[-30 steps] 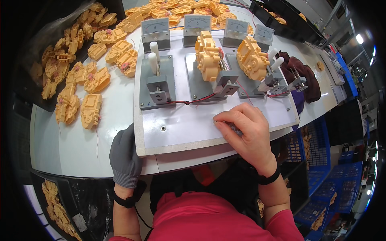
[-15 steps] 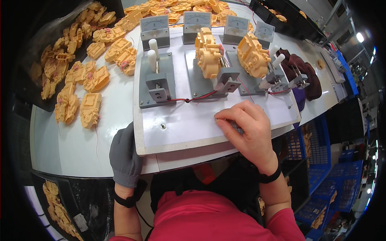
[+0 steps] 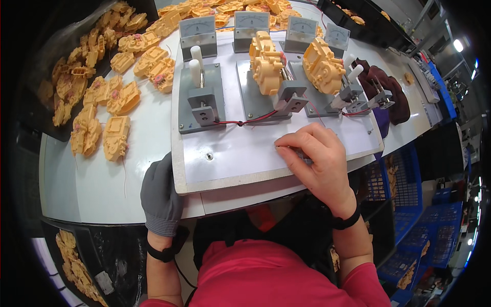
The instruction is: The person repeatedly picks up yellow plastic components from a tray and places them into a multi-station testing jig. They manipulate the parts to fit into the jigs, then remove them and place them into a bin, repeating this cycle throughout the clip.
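My bare right hand point(image 3: 321, 165) hovers over the front of the white board point(image 3: 240, 158), thumb and forefinger pinched together. Whatever may be between those fingertips is too small to make out. Wearing a grey glove, my left hand point(image 3: 162, 197) rests against the board's left front corner, its fingers hidden. Two orange-yellow plastic gear housings stand on grey test fixtures: one in the middle point(image 3: 267, 71) and another to its right point(image 3: 323, 69). The left fixture point(image 3: 203, 102) has white pegs and carries no housing. Red and black wires point(image 3: 250, 124) link the fixtures.
Analog meters point(image 3: 198, 37) line the board's back. Loose housings point(image 3: 116, 137) lie on the table at left, beside a black bin point(image 3: 30, 115) full of more. A dark cloth point(image 3: 399, 102) is at right. Blue crates point(image 3: 409, 204) stand below right. A screw head point(image 3: 209, 156) sticks up from the board.
The view has shifted slightly. My right hand keeps its pinch over the board, and my left hand stays at the corner.
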Tool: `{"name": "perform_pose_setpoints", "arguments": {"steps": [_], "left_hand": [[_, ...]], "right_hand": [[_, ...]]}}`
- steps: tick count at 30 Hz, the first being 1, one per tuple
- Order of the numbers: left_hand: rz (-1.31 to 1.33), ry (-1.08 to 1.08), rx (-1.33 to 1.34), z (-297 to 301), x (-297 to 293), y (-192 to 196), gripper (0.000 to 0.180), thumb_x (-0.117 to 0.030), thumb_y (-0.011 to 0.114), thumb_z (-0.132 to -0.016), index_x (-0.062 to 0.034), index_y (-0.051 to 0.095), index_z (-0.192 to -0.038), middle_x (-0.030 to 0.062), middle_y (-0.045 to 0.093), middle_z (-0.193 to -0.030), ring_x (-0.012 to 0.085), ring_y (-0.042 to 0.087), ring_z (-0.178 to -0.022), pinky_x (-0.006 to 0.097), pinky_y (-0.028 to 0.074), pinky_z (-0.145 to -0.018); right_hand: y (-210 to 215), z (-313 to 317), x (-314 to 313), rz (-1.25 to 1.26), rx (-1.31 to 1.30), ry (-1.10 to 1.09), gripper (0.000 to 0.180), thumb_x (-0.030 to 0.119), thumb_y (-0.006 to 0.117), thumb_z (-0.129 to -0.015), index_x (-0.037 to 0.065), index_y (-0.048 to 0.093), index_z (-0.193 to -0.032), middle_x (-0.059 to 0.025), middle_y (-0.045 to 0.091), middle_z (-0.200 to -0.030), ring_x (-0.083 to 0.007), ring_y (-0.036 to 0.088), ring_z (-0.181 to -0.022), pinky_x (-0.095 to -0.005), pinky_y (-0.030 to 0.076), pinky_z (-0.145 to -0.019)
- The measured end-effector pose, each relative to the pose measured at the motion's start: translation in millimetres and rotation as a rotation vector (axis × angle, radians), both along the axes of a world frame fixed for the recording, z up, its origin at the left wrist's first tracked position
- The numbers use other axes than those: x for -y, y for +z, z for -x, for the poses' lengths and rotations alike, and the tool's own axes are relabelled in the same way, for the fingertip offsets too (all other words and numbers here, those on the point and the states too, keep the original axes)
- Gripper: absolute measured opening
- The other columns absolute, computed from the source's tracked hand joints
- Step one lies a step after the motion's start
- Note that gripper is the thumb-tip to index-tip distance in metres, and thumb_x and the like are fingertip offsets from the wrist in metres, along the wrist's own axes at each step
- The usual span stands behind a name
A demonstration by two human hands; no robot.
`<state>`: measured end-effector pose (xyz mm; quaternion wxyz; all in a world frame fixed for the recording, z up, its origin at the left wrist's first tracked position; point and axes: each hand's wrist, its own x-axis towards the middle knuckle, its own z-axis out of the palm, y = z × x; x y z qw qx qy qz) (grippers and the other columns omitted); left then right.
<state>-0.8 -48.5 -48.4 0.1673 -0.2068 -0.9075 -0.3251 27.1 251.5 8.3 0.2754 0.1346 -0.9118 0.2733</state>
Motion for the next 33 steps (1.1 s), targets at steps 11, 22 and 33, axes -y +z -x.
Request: {"name": "perform_pose_setpoints", "arguments": {"steps": [11,22,33], "left_hand": [[-0.042,0.015,0.071,-2.9,-0.1,0.6,0.041,-0.015,0.056,-0.092,-0.0015,0.059,-0.130,0.0179,0.065,-0.103,0.0353,0.062,-0.096,0.041,0.049,-0.087],[-0.068,0.003,0.047,-2.9,-0.8,0.2,0.041,-0.014,0.056,-0.091,-0.0009,0.060,-0.130,0.0185,0.065,-0.104,0.0356,0.062,-0.098,0.041,0.049,-0.088],[-0.105,0.001,0.066,-3.9,-0.8,-0.1,0.040,-0.009,0.056,-0.091,-0.0007,0.060,-0.130,0.0183,0.066,-0.104,0.0354,0.062,-0.097,0.041,0.049,-0.088]], "right_hand": [[0.4,0.0,-0.9,-0.002,-0.003,0.008,0.009,0.014,0.078,-0.081,0.015,0.071,-0.088,0.0015,0.059,-0.077,-0.0186,0.059,-0.071,-0.0338,0.042,-0.066],[-0.2,0.5,-0.6,0.001,-0.016,0.013,0.009,0.011,0.078,-0.081,0.014,0.072,-0.088,0.0007,0.060,-0.078,-0.0188,0.059,-0.071,-0.0338,0.042,-0.066],[1.1,-0.6,-1.3,-0.010,-0.001,0.026,0.013,0.005,0.078,-0.079,0.010,0.073,-0.091,-0.0008,0.062,-0.080,-0.0184,0.055,-0.068,-0.0320,0.042,-0.064]]}}
